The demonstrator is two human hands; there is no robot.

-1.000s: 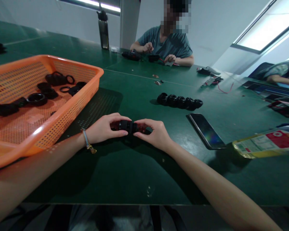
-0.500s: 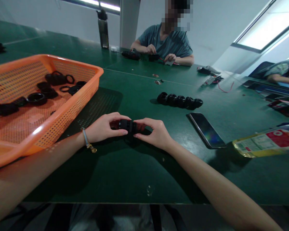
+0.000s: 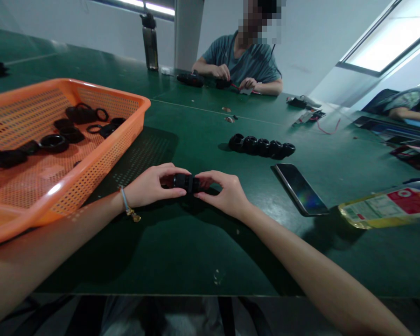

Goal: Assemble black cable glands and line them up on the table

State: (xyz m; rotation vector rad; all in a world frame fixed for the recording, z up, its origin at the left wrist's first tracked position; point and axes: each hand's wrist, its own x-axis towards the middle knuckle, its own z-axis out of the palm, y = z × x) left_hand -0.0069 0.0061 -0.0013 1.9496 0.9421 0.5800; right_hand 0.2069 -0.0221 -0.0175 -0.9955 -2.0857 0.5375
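Note:
Just above the green table (image 3: pixel 196 252), a short black cylindrical part (image 3: pixel 186 183) with a raised band around it lies sideways between my hands. My left hand (image 3: pixel 157 185) is closed on its left end, thumb below and fingers above. At the right end, my right hand (image 3: pixel 224 190) grips it between thumb and fingertips. The exact kind of part cannot be made out. To the left stands an orange perforated basket (image 3: pixel 101 175) holding several black rings and ring-like pieces (image 3: pixel 54 143). A row of several similar black hollow parts (image 3: pixel 262 146) lies beyond my right hand.
Right of my hands are a phone (image 3: pixel 301 190) and a yellow package (image 3: pixel 385 205) with a red label. Across the table a person (image 3: pixel 243 70) handles small wired parts. A dark bottle (image 3: pixel 150 44) stands at the back, near a black tool (image 3: pixel 191 80). Another person's arm (image 3: pixel 409 113) shows far right.
My hands and the black part have stayed almost in place, with only a very slight shift. The person across the table has moved one hand slightly.

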